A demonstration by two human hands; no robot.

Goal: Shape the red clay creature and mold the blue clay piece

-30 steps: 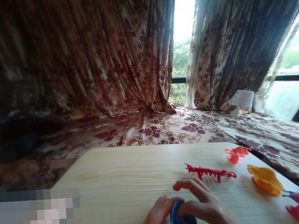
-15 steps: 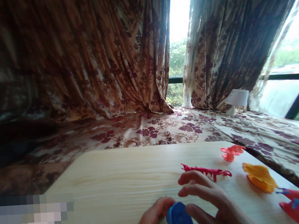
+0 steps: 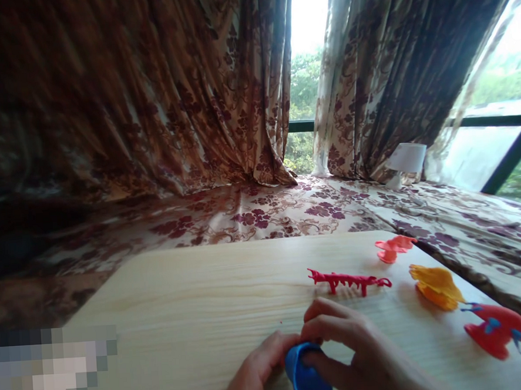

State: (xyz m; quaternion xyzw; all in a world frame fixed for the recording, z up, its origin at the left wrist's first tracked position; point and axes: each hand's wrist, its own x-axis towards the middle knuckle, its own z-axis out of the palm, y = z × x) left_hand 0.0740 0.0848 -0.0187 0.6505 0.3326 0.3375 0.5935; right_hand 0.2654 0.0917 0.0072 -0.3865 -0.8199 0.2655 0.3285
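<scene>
Both my hands meet at the near edge of a pale wooden table [image 3: 196, 305] around a small blue plastic piece [image 3: 304, 377]. My left hand [image 3: 254, 375] pinches its left side with curled fingers. My right hand [image 3: 358, 354] wraps over its right side, fingers bent onto the top. Just beyond my right fingers lies a thin red spiky toy [image 3: 347, 281].
Further right on the table lie a small coral-pink toy [image 3: 394, 247], an orange shell-like toy [image 3: 436, 286] and a red toy with blue marks [image 3: 498, 329]. Floral cloth [image 3: 261, 212] covers the surface behind, with patterned curtains [image 3: 170, 89], a window and a small white lamp [image 3: 406, 161].
My right fingers have closed back down onto the blue piece after lifting off it. The blue piece has turned a little in my hands. The view has tipped slightly downward.
</scene>
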